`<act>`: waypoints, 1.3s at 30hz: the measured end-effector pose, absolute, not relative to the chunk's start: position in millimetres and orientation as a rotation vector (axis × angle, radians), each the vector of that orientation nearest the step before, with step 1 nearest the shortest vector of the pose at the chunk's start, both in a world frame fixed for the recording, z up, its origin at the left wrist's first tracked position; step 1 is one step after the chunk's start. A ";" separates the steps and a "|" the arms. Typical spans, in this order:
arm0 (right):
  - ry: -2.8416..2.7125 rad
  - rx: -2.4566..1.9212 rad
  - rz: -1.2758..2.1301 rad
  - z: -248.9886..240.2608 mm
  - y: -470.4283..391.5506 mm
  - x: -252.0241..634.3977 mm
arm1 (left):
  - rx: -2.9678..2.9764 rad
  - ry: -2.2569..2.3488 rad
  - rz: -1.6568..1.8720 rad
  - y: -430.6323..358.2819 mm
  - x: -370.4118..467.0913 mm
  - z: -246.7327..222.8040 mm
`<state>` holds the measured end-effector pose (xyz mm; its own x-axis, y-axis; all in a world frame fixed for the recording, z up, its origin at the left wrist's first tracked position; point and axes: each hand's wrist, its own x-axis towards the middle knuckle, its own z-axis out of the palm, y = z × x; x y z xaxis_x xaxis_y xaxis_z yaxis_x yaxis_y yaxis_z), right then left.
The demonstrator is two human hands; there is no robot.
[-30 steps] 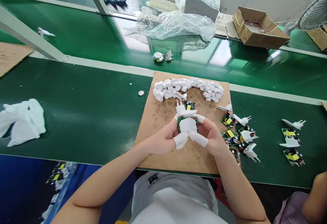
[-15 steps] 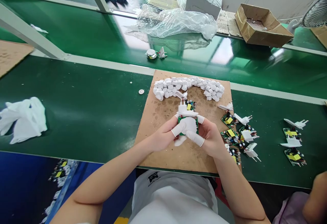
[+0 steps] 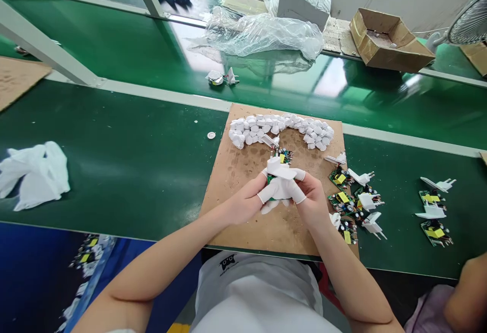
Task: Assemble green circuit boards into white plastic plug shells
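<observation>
Over a brown cardboard mat (image 3: 243, 201), my left hand (image 3: 243, 204) and my right hand (image 3: 314, 201) both grip one white plug assembly with a green circuit board (image 3: 280, 181). White finger cots cover my fingertips and press on its white shell. Just beyond it lies another circuit board (image 3: 283, 154). An arc of several small white caps (image 3: 279, 129) runs along the mat's far edge. The board between my fingers is mostly hidden.
Several circuit boards with white plugs (image 3: 355, 204) lie right of the mat, more (image 3: 433, 211) farther right. A white bag (image 3: 34, 173) lies left. One assembly (image 3: 220, 77) rides the far green belt. Plastic wrap (image 3: 262, 34), a cardboard box (image 3: 388, 41), a fan (image 3: 470, 16) stand behind. Another person's arm (image 3: 462, 292) shows bottom right.
My thumbs have closed over the white shell, hiding most of the green board. The assembly on the far belt has drifted left.
</observation>
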<state>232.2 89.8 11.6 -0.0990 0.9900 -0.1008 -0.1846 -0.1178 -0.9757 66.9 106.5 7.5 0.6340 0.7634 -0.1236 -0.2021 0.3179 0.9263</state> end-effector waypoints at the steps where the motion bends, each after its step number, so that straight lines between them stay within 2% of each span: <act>1: -1.068 -1.113 1.430 10.6 89.7 231.2 | 1.064 0.639 0.703 106.4 67.7 6.6; 9: -1.045 -1.119 1.442 2.5 90.8 227.1 | 1.070 0.833 0.715 104.3 72.0 -3.3; 19: -1.236 -1.086 1.400 -0.2 89.3 228.7 | 0.886 0.786 0.821 109.3 77.6 -3.6; 26: -1.406 -1.194 1.157 -1.6 91.6 237.8 | 0.854 0.812 0.890 108.9 76.8 -0.3; 30: -1.699 -1.287 0.827 6.6 88.2 245.6 | 0.694 0.819 0.942 111.0 76.7 1.1; 34: -2.001 -1.199 0.560 14.3 81.7 248.1 | 0.571 0.775 0.948 111.6 78.2 -0.1; 39: -2.083 -1.063 0.491 26.4 84.9 251.2 | 0.411 0.675 0.980 110.0 79.5 -1.1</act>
<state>251.2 84.9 26.4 -0.3876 0.8116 0.4371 0.5308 0.5842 -0.6140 79.5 110.0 -1.1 0.3809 0.8623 -0.3338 -0.6196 0.5060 0.6000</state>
